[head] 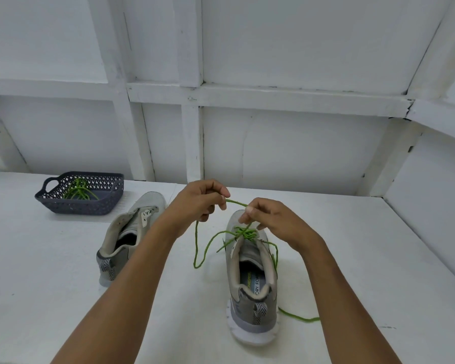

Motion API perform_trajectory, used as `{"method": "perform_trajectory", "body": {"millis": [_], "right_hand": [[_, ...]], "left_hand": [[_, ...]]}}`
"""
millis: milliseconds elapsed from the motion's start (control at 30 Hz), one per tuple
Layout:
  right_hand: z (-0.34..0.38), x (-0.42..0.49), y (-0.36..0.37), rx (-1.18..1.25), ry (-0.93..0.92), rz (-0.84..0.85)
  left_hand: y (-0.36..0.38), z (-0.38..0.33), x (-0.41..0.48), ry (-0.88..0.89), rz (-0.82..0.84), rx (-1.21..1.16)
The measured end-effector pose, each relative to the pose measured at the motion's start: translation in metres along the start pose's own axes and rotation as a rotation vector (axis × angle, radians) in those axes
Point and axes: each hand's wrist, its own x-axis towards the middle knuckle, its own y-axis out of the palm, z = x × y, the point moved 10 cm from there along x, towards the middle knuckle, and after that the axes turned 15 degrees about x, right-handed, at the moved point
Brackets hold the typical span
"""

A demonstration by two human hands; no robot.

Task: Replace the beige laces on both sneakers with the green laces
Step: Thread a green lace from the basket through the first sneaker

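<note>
Green lace (236, 202) pinched between left hand (200, 200), right hand (269, 222).

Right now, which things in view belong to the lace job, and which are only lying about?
Belong: grey mesh sneaker being laced; thin green lace pinched by left hand and right hand; second grey sneaker, no lace visible; spare green lace in dark grey perforated plastic basket.
Lying about: white table; white panelled wall.

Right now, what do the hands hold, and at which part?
Both pinch the thin green lace of the grey mesh sneaker: the left hand on its free stretch, the right hand just above the eyelets.
</note>
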Motion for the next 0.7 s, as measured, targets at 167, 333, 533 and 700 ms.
{"method": "perform_trajectory", "body": {"millis": [167,333,533,700], "right_hand": [[0.003,0.000,-0.029,0.110,-0.010,-0.107],[0.001,0.000,-0.037,0.034,0.009,-0.125],[-0.003,0.004,-0.015,-0.043,0.044,-0.018],[-0.013,-0.003,-0.030,0.003,0.075,-0.060]], "left_hand": [[-0.042,0.024,0.011,-0.077,-0.296,0.127],[-0.025,0.036,0.023,-0.071,-0.124,0.654],[0.050,0.010,0.018,0.131,0.239,0.448],[0.039,0.013,0.028,0.113,0.129,0.379]]}}
